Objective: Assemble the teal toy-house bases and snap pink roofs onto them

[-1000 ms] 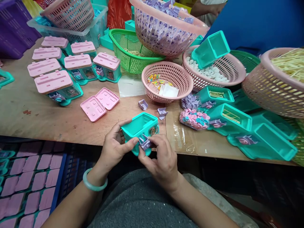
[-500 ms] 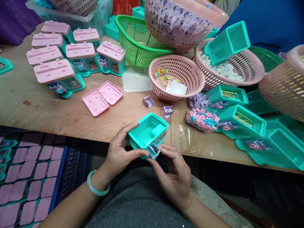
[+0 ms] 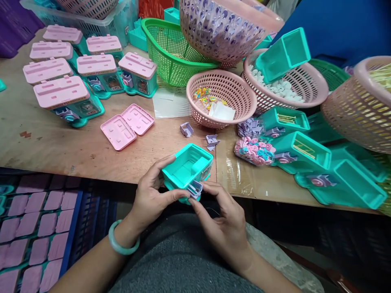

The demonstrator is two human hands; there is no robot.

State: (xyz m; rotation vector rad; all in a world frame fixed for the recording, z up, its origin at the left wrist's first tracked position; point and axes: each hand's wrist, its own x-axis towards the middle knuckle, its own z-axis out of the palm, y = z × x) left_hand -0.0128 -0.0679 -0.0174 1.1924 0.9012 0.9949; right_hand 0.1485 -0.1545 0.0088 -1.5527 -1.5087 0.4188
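Head view: a teal toy housing [image 3: 187, 167] is gripped by the left hand [image 3: 151, 195] at the wooden table's [image 3: 76, 150] near edge. A lilac insert [image 3: 194, 189], apparently pressed into its front, is pinched by the right hand [image 3: 224, 226]. Two pink lids [image 3: 126, 126] lie beyond.

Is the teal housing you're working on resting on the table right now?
No, the teal housing is held off the table edge, gripped by the left hand while the right hand touches its purple part.

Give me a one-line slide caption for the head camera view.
Left hand holds a teal toy housing while right hand pinches a lilac insert at its front.
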